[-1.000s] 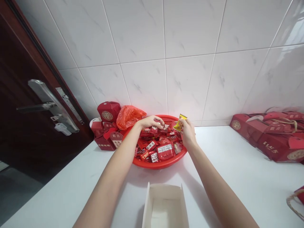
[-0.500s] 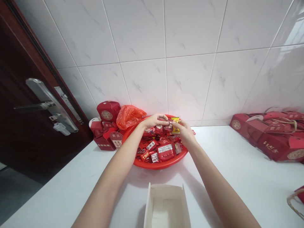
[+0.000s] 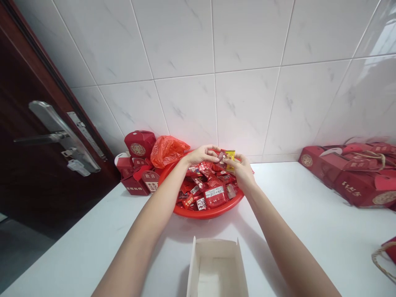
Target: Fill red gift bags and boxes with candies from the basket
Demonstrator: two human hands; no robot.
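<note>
A round red basin (image 3: 201, 214) heaped with wrapped candies (image 3: 215, 196) sits on the white table. Above its far side, my left hand (image 3: 203, 156) pinches the edge of a dark red wrapped candy (image 3: 222, 160) between thumb and fingers. My right hand (image 3: 243, 170) grips a yellow-wrapped candy (image 3: 230, 160), its thumb lying against the dark red one, so both candies are side by side between my hands. Nearest me stands a white open-topped box (image 3: 218, 247) with its inside showing.
Left of the basin are red gift boxes (image 3: 140, 144) and a crumpled red plastic bag (image 3: 169, 150). More red boxes with rope handles (image 3: 346, 175) lie at the right. A tiled wall (image 3: 185, 107) rises behind the table; a dark door with a metal handle (image 3: 58, 134) is at left.
The dark red candy has come up and turned, so more of its printed wrapper shows beside the yellow one. Both hands stay over the basin. The view has shifted slightly.
</note>
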